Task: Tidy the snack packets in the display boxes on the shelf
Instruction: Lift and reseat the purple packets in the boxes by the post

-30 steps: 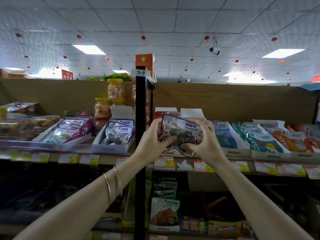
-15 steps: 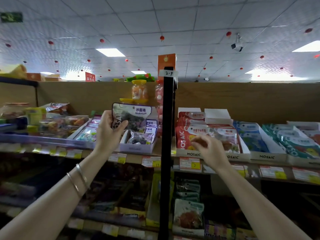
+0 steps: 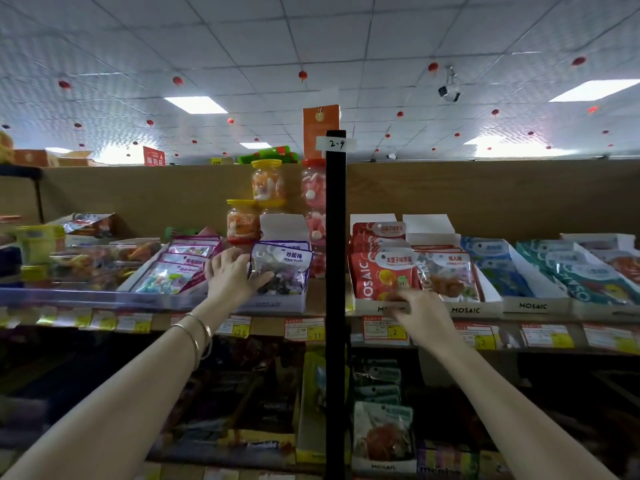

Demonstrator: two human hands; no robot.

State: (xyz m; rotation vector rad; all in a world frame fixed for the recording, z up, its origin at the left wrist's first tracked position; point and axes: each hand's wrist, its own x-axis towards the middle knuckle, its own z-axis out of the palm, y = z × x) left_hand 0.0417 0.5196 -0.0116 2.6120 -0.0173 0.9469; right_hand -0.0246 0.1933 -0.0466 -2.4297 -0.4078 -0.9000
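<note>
1. The left hand [image 3: 231, 277] is clamped on the sour plum packet [image 3: 282, 268], which stands at the front of its display box [image 3: 277, 304] near the shelf [image 3: 313, 308] front edge, just left of the black post [image 3: 335, 271].
2. The right hand [image 3: 420, 311] curls over the front lip of the red packet box [image 3: 372, 308]; I cannot tell whether it grips.
3. Risk: released too upright, the packet could tip forward over the low box front and off the shelf edge.
4. Pulling the red box could drag it past the edge.
</note>
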